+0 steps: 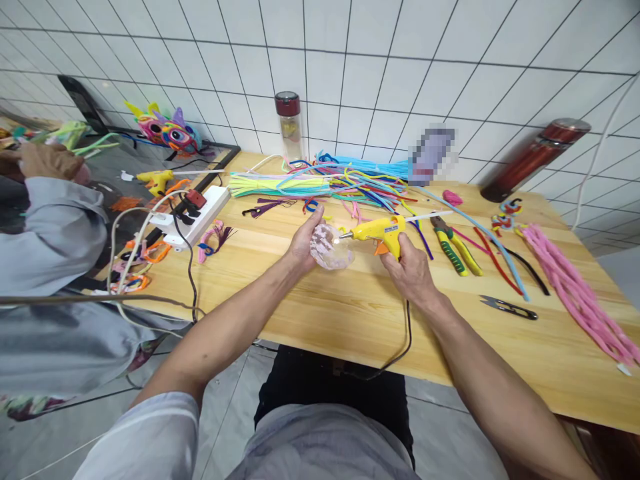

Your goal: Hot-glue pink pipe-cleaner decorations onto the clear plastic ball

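My left hand (304, 241) is closed round the side of a clear, rounded plastic piece (341, 257) that has pinkish-white patches on it. In my right hand (411, 270) is a yellow hot glue gun (377, 230) with an orange trigger, my fingers wrapped round its handle. The gun's metal nozzle points left and reaches the clear piece; whether it touches I cannot tell. A white glue stick (427, 216) sticks out of the back of the gun. Its dark cord hangs down over the table's front edge.
Bundles of pipe cleaners (280, 185) lie behind my hands. To the right are pliers (453, 247), thread snips (509, 307), pink fuzzy stems (575, 287) and a red thermos (537, 160). A power strip (197, 217) with cords stands left, beside a co-worker's sleeve (60, 233).
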`<state>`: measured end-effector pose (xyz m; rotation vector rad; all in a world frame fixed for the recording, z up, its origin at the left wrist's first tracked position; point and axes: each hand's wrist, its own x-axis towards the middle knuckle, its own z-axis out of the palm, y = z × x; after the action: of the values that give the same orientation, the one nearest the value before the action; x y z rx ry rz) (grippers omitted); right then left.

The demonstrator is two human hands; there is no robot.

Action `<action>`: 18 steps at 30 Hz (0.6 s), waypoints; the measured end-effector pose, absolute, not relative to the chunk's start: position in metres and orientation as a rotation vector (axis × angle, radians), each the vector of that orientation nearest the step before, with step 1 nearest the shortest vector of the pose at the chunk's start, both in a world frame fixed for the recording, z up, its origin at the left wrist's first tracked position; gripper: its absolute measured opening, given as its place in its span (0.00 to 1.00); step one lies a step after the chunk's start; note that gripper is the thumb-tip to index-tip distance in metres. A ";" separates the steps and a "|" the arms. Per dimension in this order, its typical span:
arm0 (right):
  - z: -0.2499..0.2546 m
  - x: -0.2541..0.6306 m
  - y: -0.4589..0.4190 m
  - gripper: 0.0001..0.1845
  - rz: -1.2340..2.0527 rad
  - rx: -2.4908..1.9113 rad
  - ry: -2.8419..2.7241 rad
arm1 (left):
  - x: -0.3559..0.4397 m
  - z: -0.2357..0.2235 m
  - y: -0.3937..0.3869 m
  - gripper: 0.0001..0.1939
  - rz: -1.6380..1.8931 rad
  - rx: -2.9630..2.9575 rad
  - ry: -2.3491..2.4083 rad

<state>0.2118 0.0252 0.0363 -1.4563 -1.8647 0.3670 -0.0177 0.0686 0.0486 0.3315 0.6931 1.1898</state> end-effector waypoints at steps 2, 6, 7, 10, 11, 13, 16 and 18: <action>0.036 0.212 0.025 0.09 0.358 -1.442 -1.868 | -0.018 0.049 0.068 0.33 1.191 0.332 0.698; 0.035 0.213 0.026 0.08 0.343 -1.441 -1.879 | -0.018 0.050 0.068 0.34 1.184 0.332 0.706; 0.035 0.213 0.026 0.08 0.339 -1.443 -1.880 | -0.018 0.050 0.068 0.35 1.180 0.333 0.703; 0.036 0.213 0.025 0.09 0.332 -1.445 -1.882 | -0.018 0.050 0.069 0.35 1.179 0.338 0.693; 0.037 0.213 0.025 0.09 0.331 -1.444 -1.883 | -0.019 0.049 0.069 0.35 1.182 0.339 0.690; 0.037 0.212 0.025 0.09 0.325 -1.441 -1.883 | -0.019 0.048 0.069 0.35 1.184 0.341 0.690; 0.037 0.213 0.024 0.09 0.308 -1.441 -1.882 | -0.019 0.047 0.069 0.34 1.185 0.343 0.691; 0.036 0.213 0.025 0.09 0.294 -1.445 -1.883 | -0.019 0.047 0.069 0.34 1.191 0.338 0.686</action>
<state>0.2130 0.0245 0.0365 -1.4454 -1.8827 0.2935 -0.0192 0.0693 0.0474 0.3378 0.6856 1.1915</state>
